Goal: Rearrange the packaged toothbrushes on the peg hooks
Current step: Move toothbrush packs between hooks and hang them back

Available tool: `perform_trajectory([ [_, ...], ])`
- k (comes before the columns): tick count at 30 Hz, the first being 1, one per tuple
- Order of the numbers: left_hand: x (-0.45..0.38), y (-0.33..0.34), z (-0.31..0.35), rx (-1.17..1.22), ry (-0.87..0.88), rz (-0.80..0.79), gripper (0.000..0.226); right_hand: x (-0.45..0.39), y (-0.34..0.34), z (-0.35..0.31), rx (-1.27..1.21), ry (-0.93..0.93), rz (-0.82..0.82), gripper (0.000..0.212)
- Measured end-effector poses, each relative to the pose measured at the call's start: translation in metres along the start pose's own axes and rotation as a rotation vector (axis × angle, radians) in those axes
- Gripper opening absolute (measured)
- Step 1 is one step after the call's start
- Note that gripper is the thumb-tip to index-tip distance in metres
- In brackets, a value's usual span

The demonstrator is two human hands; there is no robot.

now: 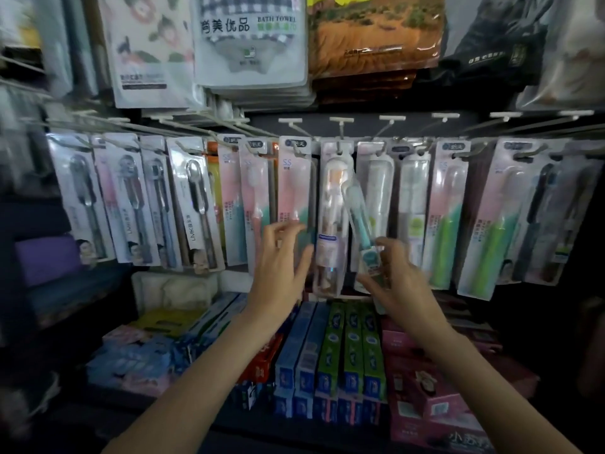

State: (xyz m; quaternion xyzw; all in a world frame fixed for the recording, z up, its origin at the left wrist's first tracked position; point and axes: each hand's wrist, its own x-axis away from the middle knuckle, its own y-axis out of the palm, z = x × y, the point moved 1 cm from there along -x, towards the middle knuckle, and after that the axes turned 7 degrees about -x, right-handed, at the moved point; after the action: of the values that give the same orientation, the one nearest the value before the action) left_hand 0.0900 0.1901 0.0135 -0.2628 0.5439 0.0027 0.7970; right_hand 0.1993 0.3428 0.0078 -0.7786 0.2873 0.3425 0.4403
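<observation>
Both bare forearms reach up and forward from below, angled slightly toward each other. The left hand (281, 257) is raised with its back to the viewer, fingers spread and loosely extended, the fingertips blurred; it grips nothing. The right hand (397, 276) sits at about the same height, wrist bent a little inward, thumb and fingers curled round the lower end of a packaged toothbrush (361, 224) that tilts leftward.

Toothbrush packs (296, 188) edge-to-edge; toothpaste boxes (330, 355) crowding below.
</observation>
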Motion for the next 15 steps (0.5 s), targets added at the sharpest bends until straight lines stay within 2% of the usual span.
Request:
perform_trajectory([
  [2,0.003,-0.011,-0.017,-0.010,-0.030,0.062,0.035,-0.005,0.006,-0.013,0.055,-0.105,-0.006,0.057],
  [6,-0.003,-0.038,-0.059,-0.116,-0.189,0.188,0.049,-0.018,0.030,-0.033,0.013,-0.150,-0.060,0.072],
  [11,-0.021,-0.073,-0.120,-0.275,-0.345,0.220,0.063,-0.039,0.078,-0.061,-0.034,-0.147,-0.086,0.076],
  [15,-0.036,-0.097,-0.173,-0.236,-0.476,0.244,0.061,-0.053,0.112,-0.080,-0.037,-0.162,-0.137,0.075],
])
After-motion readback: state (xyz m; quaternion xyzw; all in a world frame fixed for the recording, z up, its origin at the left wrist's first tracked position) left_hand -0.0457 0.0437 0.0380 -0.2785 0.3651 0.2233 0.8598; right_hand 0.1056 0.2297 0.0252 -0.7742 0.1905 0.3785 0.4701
